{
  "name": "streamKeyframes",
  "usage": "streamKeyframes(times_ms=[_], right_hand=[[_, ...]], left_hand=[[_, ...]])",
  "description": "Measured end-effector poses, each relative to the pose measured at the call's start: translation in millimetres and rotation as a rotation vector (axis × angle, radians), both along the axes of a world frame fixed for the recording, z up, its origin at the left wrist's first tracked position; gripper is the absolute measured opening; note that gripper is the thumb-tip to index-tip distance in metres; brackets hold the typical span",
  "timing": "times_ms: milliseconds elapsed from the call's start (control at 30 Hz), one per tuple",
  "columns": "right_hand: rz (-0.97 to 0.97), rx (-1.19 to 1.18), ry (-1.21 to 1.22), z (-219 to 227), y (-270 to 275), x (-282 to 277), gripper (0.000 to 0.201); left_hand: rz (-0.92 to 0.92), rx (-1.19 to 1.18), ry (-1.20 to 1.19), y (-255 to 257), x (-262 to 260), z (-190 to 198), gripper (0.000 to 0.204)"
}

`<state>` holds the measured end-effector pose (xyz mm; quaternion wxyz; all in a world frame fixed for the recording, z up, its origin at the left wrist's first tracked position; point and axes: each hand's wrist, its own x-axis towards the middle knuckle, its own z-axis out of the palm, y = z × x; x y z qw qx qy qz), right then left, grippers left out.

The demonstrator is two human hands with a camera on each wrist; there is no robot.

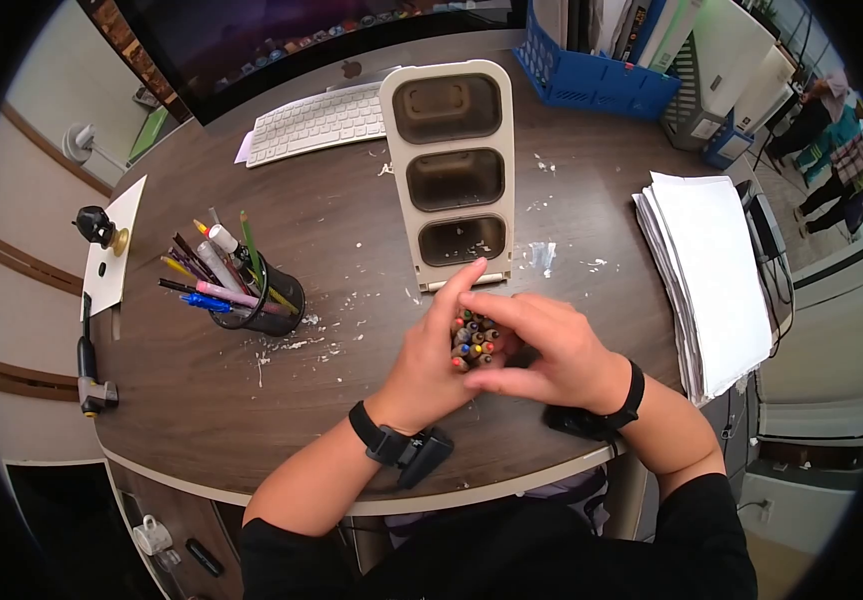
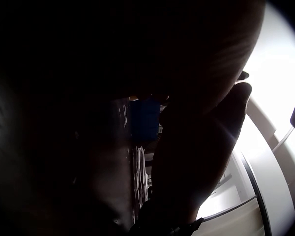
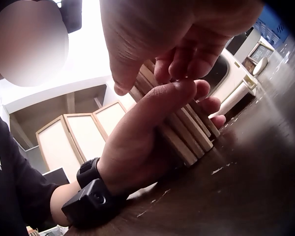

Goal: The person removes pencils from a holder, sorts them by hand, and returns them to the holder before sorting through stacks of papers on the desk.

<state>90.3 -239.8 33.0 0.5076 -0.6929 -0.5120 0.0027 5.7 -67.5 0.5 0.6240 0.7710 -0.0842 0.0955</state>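
There is one left hand (image 1: 427, 365); one right hand (image 1: 562, 350); one bundle of pencils (image 1: 475, 345); one pen cup (image 1: 284, 298); one holder (image 1: 509, 120) with three compartments (image 1: 455, 180); one keyboard (image 1: 322, 125); one monitor (image 1: 312, 68); one paper stack (image 1: 707, 280).

The surface (image 1: 202, 400) is brown, wood-grained and curved along its near edge. Pale scraps (image 1: 542, 258) are strewn across it, many near a black mesh cup (image 1: 287, 300) at the left. A beige stand (image 1: 457, 146) with three dark compartments rests beside a white keyboard (image 1: 317, 125). A blue basket (image 1: 592, 80) sits at the far side, a paper stack (image 1: 712, 270) at the right, a white sheet (image 1: 112, 275) at the left edge
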Motion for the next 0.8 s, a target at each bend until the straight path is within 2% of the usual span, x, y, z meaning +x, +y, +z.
streamKeyframes(times_ms=[33,100,133,267,333,367,433,467,533,567,633,733,800], right_hand=[[0.002,-0.001,-0.001,3.2,0.4,-1.0,0.071],[-0.02,-0.082,-0.07,10.5,1.5,-3.4,0.076],[-0.047,-0.092,-0.056,8.7,2.3,-5.9,0.073],[-0.062,-0.043,-0.115,-0.8,3.3,-2.3,0.066],[0.028,-0.035,-0.113,-2.1,1.2,2.4,0.059],[0.027,-0.035,-0.116,-1.5,-0.1,3.4,0.059],[0.08,-0.055,-0.115,0.3,-1.8,4.2,0.06],[0.081,-0.054,-0.117,-0.4,-0.8,4.4,0.06],[0.047,0.008,-0.145,-2.7,1.8,4.8,0.067],[0.048,0.009,-0.147,-2.7,1.0,3.1,0.067],[-0.024,-0.013,0.073,-3.6,-2.0,-2.8,0.075],[-0.056,0.031,0.092,-2.9,-0.4,-3.6,0.072],[-0.047,0.021,0.031,2.3,-0.3,0.8,0.068]], left_hand=[[0.002,-0.001,-0.001,0.1,-0.2,-2.8,0.1],[0.034,0.152,-0.086,0.9,1.2,-9.6,0.106],[0.001,0.162,-0.098,2.0,2.1,-8.8,0.111],[0.025,0.166,-0.155,-3.5,0.7,-3.3,0.111],[0.036,0.022,-0.082,-4.8,-0.6,2.6,0.095],[0.036,0.022,-0.085,-2.7,0.6,1.1,0.095],[-0.003,0.163,-0.059,3.1,2.3,-2.9,0.068],[-0.002,0.164,-0.061,2.9,1.6,-2.7,0.068],[0.059,0.117,-0.008,2.0,0.5,-1.9,0.044],[0.061,0.118,-0.01,0.9,1.4,0.3,0.044],[0.065,0.038,0.015,-2.6,0.8,4.1,0.045],[0.07,-0.03,0.078,-2.8,-0.1,3.0,0.042],[0.066,0.023,0.036,-0.5,1.0,4.5,0.044]])
